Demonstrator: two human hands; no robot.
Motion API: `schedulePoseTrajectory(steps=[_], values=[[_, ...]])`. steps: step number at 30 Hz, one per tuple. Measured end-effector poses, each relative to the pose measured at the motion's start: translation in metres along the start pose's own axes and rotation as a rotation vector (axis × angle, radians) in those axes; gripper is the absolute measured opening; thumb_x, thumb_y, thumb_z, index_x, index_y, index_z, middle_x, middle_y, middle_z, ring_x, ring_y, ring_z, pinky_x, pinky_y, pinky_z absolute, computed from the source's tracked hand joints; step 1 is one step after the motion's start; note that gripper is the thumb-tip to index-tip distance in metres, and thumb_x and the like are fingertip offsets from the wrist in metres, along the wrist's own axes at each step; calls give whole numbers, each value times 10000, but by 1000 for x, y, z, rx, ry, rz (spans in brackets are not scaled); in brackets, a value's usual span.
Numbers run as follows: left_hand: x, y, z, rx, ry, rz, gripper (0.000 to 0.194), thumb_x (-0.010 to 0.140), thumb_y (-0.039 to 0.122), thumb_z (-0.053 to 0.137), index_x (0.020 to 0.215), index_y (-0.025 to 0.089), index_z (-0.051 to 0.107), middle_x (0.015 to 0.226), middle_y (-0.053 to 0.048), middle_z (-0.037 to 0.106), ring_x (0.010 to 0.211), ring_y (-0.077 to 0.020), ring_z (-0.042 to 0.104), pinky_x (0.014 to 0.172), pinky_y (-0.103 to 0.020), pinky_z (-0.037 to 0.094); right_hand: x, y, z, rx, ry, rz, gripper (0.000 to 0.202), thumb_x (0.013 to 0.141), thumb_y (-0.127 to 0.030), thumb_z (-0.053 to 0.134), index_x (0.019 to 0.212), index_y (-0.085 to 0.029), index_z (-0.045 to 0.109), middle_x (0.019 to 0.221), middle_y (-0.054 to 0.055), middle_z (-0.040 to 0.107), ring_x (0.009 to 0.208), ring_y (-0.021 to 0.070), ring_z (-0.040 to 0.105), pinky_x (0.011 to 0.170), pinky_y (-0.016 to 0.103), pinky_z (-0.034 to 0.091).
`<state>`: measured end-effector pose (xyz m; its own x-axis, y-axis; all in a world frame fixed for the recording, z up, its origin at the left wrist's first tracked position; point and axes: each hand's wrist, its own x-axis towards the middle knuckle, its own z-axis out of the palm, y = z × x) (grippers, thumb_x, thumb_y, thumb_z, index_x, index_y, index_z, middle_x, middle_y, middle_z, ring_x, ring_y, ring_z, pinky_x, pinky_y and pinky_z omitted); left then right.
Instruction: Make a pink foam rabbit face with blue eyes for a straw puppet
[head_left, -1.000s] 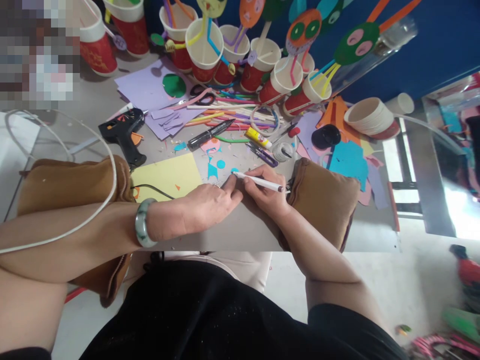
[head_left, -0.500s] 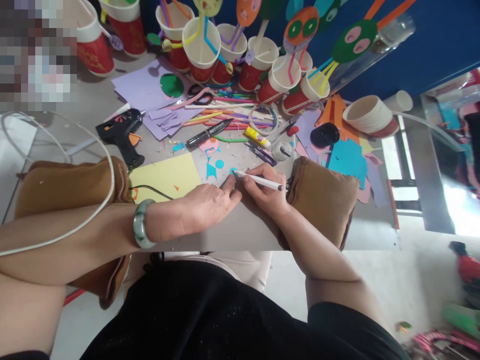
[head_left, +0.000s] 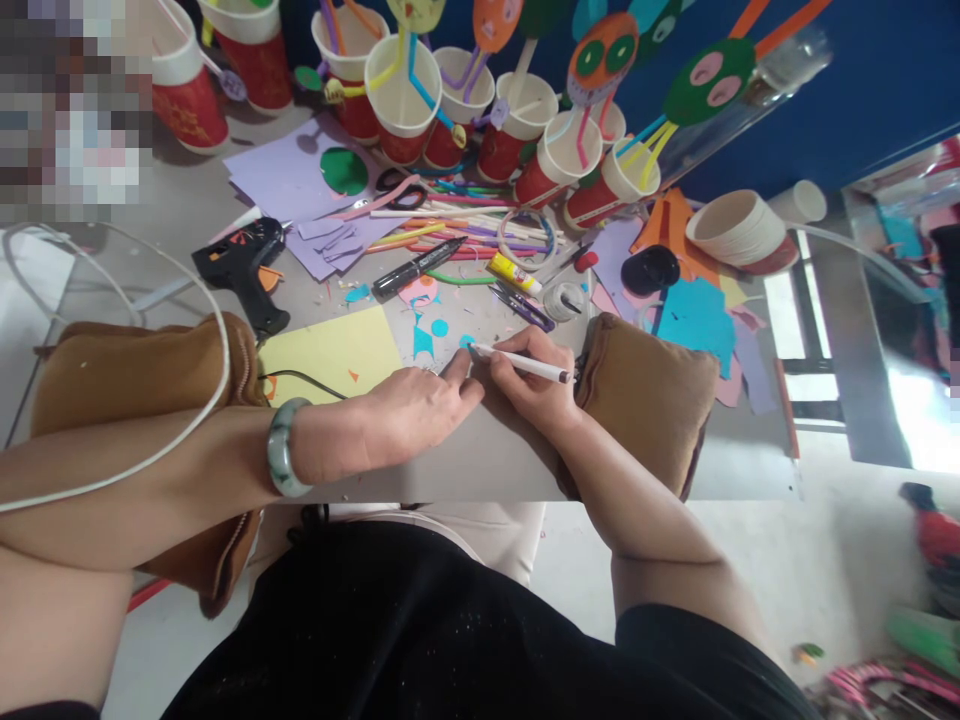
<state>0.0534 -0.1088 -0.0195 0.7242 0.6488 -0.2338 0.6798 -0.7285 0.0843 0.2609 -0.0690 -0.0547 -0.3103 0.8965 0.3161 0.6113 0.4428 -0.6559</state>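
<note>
My right hand [head_left: 538, 385] is closed round a white felt-tip pen [head_left: 529, 364] with a dark end. Its tip touches, or nearly touches, a small blue paper circle [head_left: 466, 342] on the table. My left hand [head_left: 420, 410] lies low over the table, index finger stretched out to the circle's lower edge and the other fingers partly bent. Nothing shows between those fingers. A second blue circle [head_left: 440, 327] and a cut blue scrap [head_left: 423, 343] lie just beyond. Yellow paper [head_left: 330, 345] lies beside my left wrist, which wears a bangle [head_left: 281, 448].
Red-and-white paper cups [head_left: 401, 100] with paper figures line the back. A black glue gun [head_left: 244, 270] stands at the left. A black marker [head_left: 418, 268], glue stick [head_left: 514, 271] and coloured sticks [head_left: 450, 225] lie ahead. Brown cushions [head_left: 649, 400] flank my arms; a white cable [head_left: 221, 370] crosses the left forearm.
My right hand and the pen have shifted very slightly to the right, and a little more of the blue circle shows. The left hand stays in place.
</note>
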Motion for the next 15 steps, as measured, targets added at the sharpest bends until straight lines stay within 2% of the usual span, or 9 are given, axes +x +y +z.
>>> schedulePoseTrajectory(steps=[7, 15], values=[[-1, 0, 0, 0, 2, 2, 496, 972, 34, 363, 1419, 116, 561, 1603, -315, 475, 713, -233, 755, 551, -364, 563, -2, 0, -1, -34, 29, -8, 99, 872, -275, 625, 784, -245, 591, 698, 5, 725, 565, 151, 627, 573, 284, 509], [0, -1, 4, -6, 20, 1, 501, 976, 49, 380, 1443, 119, 546, 1609, -317, 466, 720, -232, 752, 559, -366, 566, -1, 1, 0, -41, -1, 26, 128, 865, -299, 643, 771, -249, 571, 675, -3, 714, 553, 148, 615, 562, 283, 502]])
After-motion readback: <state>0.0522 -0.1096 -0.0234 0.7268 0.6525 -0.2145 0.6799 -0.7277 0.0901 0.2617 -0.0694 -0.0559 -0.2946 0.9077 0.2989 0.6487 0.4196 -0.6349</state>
